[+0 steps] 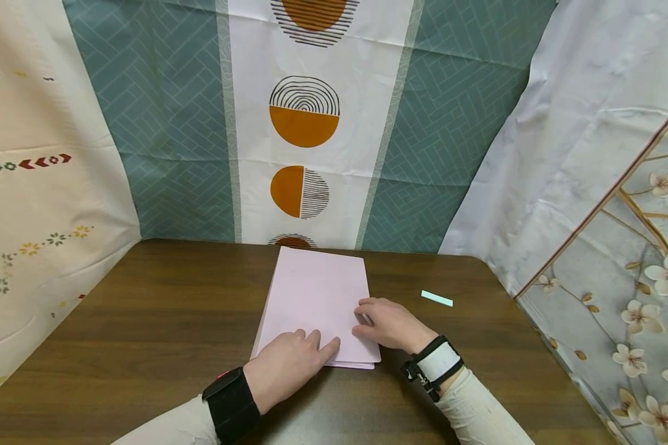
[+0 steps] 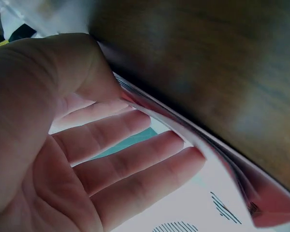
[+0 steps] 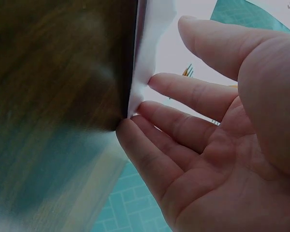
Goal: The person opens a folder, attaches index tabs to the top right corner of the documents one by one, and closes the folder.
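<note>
On the brown tabletop (image 1: 189, 303), pink sheets (image 1: 318, 293) lie beneath both hands (image 1: 289, 369) (image 1: 391, 325), fingers loosely outstretched.

Two bare hands (image 1: 287, 369) (image 1: 392, 324), an off-white left sleeve (image 1: 169, 425), a wide black left wristband (image 1: 232, 405) with a small red mark (image 1: 222, 374), a creased off-white right sleeve (image 1: 479, 405), a white right wristband (image 1: 440, 361) edged by black straps (image 1: 430, 348), a small black fitting (image 1: 417, 373) at its side.

At my twelve o'clock, the pale pink folder (image 1: 317, 296) lies closed on the desk (image 1: 189, 309), its six-o'clock edges slightly offset.
</note>
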Motion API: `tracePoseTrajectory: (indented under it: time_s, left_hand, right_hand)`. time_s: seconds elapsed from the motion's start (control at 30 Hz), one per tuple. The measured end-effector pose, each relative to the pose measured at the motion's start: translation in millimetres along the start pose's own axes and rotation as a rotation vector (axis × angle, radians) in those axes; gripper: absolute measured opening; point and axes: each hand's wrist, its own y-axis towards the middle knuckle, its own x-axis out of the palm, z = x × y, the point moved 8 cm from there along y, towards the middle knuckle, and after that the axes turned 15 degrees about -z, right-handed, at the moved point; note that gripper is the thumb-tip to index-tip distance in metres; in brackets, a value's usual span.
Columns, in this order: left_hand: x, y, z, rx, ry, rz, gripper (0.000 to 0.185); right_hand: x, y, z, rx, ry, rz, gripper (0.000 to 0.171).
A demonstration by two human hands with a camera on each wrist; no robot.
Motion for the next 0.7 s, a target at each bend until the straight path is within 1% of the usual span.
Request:
tracePoseTrajectory:
  time_s: [0.1,0.23,0.33,0.43,0.53,0.6,0.63,0.7]
  left_hand:
    - [0.6,3.5,-0.8,-0.001,0.014,0.009,0.06]
    - [-0.7,6.5,-0.2,-0.012,0.065,0.065,0.066]
    - [-2.9,6.6,0.7,-0.024,0.081,0.103,0.071]
    - [-5.4,6.3,-0.3,-0.043,0.065,0.116,0.075]
    - [-8.6,5.3,-2.4,-0.064,0.04,0.124,0.082]
    - [-11.5,3.6,-4.4,-0.075,0.017,0.136,0.09]
    - [-13.2,2.5,-5.6,-0.078,0.003,0.144,0.093]
    - [-17.0,0.3,-8.4,-0.08,-0.031,0.164,0.1]
  right_hand:
    - [-1.1,-0.1,2.3,-0.003,0.013,-0.003,0.033]
    - [-4.5,0.0,2.4,-0.029,0.018,0.016,0.021]
    - [-8.2,-0.3,2.0,-0.036,0.025,0.051,0.013]
    - [-14.0,-2.0,3.7,-0.02,0.049,0.094,0.011]
    - [-22.1,-5.1,6.5,0.0,0.074,0.148,0.012]
    - [-28.8,-8.5,9.1,0.021,0.081,0.202,0.013]
    - [-32.2,-10.2,10.4,0.035,0.08,0.227,0.015]
    - [-39.1,-14.1,13.4,0.067,0.083,0.276,0.026]
